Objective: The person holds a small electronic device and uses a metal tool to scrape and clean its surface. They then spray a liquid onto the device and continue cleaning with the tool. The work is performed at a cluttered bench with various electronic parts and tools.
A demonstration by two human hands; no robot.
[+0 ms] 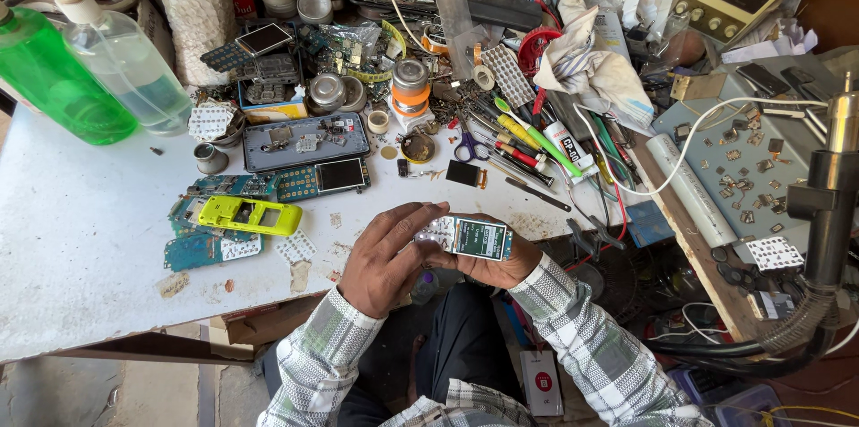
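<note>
Both hands, left hand (386,257) and right hand (506,264), clamp a bare phone circuit board (470,236) between them; a yellow phone shell (250,215) lies at nine o'clock on the white surface (80,239).

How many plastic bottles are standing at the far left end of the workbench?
2: a green bottle at the left edge, and a clear spray bottle touching it on its right. Clutter farther back may hide others.
</note>
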